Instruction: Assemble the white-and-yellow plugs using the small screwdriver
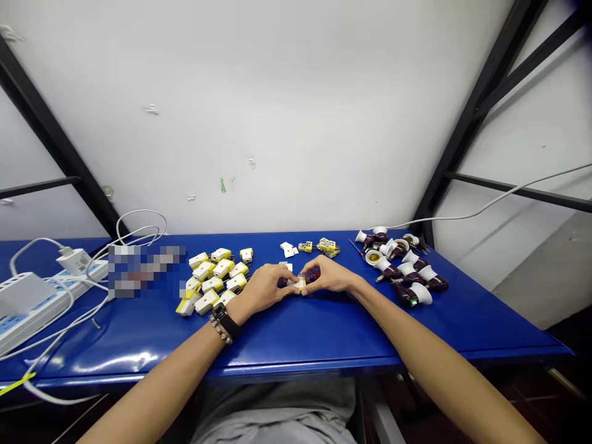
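My left hand [267, 285] and my right hand [331, 275] meet at the middle of the blue table. Between their fingertips is a small white and yellow electrical plug [300, 284], gripped from both sides and partly hidden by the fingers. Left of my left hand lie several white and yellow plugs [213, 284] in a loose group. Just beyond the hands are small white plug covers [289, 249]. Farther back sit a few open yellow plug bodies [327, 246] with inner parts showing.
On the right lies a pile of dark red and white lamp holders [409, 269], with a thin screwdriver [356, 248] beside it. White power strips [50, 295] and tangled white cables [76, 320] occupy the left. A black metal frame [451, 154] stands against the wall.
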The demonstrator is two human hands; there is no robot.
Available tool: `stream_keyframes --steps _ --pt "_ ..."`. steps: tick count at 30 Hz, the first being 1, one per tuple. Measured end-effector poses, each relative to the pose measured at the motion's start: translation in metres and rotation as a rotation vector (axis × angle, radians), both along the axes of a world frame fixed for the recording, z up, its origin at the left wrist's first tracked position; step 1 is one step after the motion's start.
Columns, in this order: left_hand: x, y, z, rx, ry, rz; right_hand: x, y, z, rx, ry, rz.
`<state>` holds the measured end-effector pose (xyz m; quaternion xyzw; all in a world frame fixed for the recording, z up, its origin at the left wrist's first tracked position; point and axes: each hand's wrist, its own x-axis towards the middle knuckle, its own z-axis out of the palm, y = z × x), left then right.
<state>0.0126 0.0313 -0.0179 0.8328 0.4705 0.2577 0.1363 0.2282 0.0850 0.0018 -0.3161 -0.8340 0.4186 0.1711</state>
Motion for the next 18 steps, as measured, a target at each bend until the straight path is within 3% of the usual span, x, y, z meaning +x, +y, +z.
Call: stream_keyframes --steps 9,18 --pt "0.0025 -0.0038 -0.0001 0.001 0.025 0.052 0.0004 0.0025 -0.0046 0.016 0.007 0.002" --pt "0.0006 -0.0093 0.0087 0.016 0.119 -0.086 0.0006 0.0046 -0.0061 0.040 -0.006 0.000"
